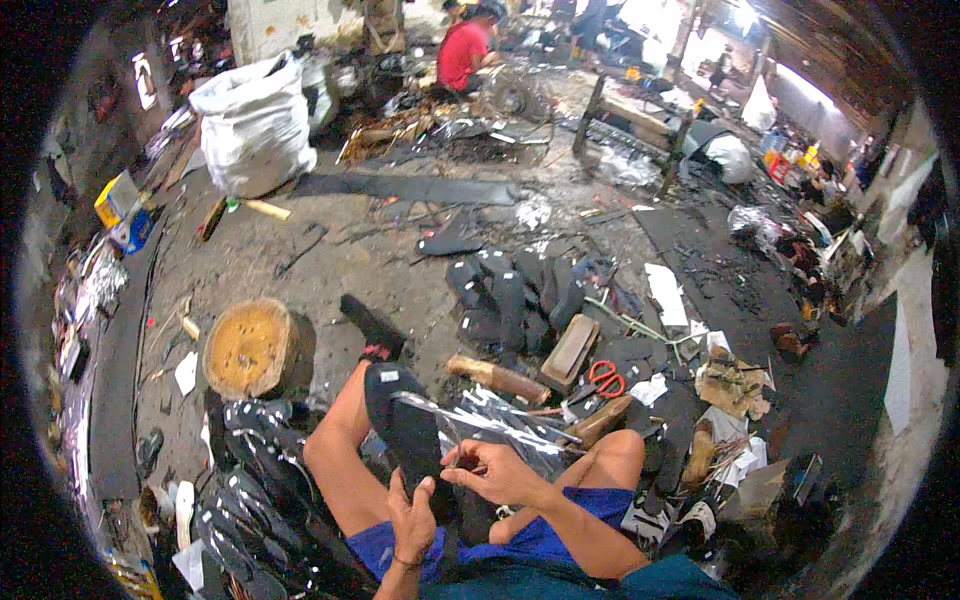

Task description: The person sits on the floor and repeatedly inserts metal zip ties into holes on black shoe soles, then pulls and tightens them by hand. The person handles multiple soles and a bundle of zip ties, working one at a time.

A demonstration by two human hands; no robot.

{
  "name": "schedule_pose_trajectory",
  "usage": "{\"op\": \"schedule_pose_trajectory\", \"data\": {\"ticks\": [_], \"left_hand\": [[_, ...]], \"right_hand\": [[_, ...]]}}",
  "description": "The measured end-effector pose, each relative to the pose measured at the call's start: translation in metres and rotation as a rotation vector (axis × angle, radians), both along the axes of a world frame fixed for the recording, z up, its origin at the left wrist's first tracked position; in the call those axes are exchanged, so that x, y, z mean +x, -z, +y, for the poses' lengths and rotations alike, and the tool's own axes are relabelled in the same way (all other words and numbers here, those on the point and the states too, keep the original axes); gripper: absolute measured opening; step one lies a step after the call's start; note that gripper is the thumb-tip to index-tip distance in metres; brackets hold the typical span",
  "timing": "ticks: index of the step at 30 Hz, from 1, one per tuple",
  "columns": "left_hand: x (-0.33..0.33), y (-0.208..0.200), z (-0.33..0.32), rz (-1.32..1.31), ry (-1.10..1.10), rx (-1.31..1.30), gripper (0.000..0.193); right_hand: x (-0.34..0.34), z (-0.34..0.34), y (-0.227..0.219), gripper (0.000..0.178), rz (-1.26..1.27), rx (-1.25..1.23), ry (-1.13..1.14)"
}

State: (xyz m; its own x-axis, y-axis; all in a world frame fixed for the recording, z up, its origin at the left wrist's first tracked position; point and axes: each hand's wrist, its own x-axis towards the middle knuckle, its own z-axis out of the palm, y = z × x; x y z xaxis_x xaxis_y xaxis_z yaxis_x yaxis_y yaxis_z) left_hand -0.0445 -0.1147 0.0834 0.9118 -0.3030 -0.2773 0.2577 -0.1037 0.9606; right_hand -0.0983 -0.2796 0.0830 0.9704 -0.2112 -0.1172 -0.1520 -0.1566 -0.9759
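Observation:
A black, sole-shaped piece [398, 420] with a small white label at its far end stands tilted between my bent knees. My left hand [410, 515] is closed round its near end, thumb up along the edge. Just to the right, my right hand [495, 474] is bent close to the piece with thumb and fingertips pinched together; what they hold is too small to tell. Shiny clear and silvery strips [510, 425] lie beyond my right hand. Red-handled scissors [606, 380] rest on the floor past my right knee.
Black soles are heaped ahead [510, 300] and beside my left leg [250, 500]. A round wooden block [248, 348] stands at left, a white sack [255, 130] behind it. A rectangular block [571, 352] and a wooden handle [498, 378] lie ahead. A person in red [461, 55] sits far off.

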Motion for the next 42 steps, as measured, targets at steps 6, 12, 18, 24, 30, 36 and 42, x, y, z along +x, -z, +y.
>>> {"op": "schedule_pose_trajectory", "data": {"ticks": [6, 12, 18, 24, 30, 36, 42], "left_hand": [[0.008, -0.005, 0.0, -0.08, 0.095, -0.137, 0.03], [0.022, -0.005, 0.014, -0.229, 0.29, 0.11, 0.038], [0.051, -0.016, 0.061, -0.631, 0.669, 0.433, 0.047], [0.037, -0.024, 0.088, -0.068, 0.042, 0.093, 0.037], [0.005, -0.009, 0.073, -0.097, 0.266, 0.133, 0.026], [0.011, -0.019, 0.081, -0.038, 0.456, 0.22, 0.029], [0.01, -0.012, 0.082, -0.164, 0.489, 0.19, 0.036]], "right_hand": [[0.0, 0.001, 0.006, 0.029, -0.049, -0.115, -0.018], [-0.001, -0.002, 0.013, 0.024, -0.143, -0.245, -0.04], [-0.015, -0.028, 0.013, 0.02, -0.42, -0.582, 0.379], [-0.034, -0.028, 0.029, 0.022, -0.107, 0.926, 0.649], [-0.041, 0.051, 0.015, 0.019, 0.0, -0.082, -0.014], [-0.04, 0.065, 0.004, 0.016, 0.004, -0.31, 0.051], [-0.049, 0.079, 0.007, 0.013, -0.117, -0.419, 0.15]]}}
